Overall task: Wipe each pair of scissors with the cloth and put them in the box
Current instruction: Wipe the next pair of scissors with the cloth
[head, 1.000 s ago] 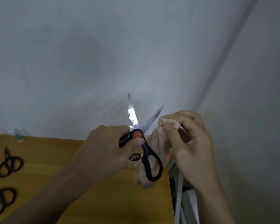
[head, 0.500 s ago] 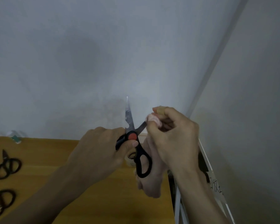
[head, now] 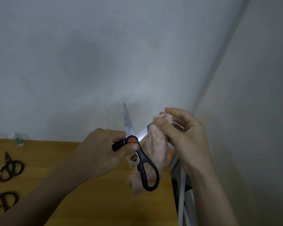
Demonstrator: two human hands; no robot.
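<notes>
The left hand (head: 103, 152) was curled round one black handle of the scissors (head: 138, 149), thumb pressed just below the red pivot, so that the tool was held up in the air above the far right part of the wooden table (head: 91, 201). The right hand (head: 183, 136) was pinched, thumb against fingertips, on the pink cloth (head: 155, 144), which was folded over the right-hand blade near its tip while the rest of the fabric hung down behind the free handle loop. The scissors were spread open in a V: the bare left blade pointed up and slightly left toward the wall, the covered blade up and to the right, and the free loop down toward the near right, so the long axis ran roughly upright. The tool was judged stiff, moderately heavy for its kind, smooth and slippery on the steel and sharp along the inner edges; the plastic handles or the pivot would be the safe places to hold, with the blades touched only through the cloth. The cloth was judged soft, light and limp. Further pairs of dark scissors (head: 10, 168) lay on the table at the left edge, well apart. No box was to be seen
</notes>
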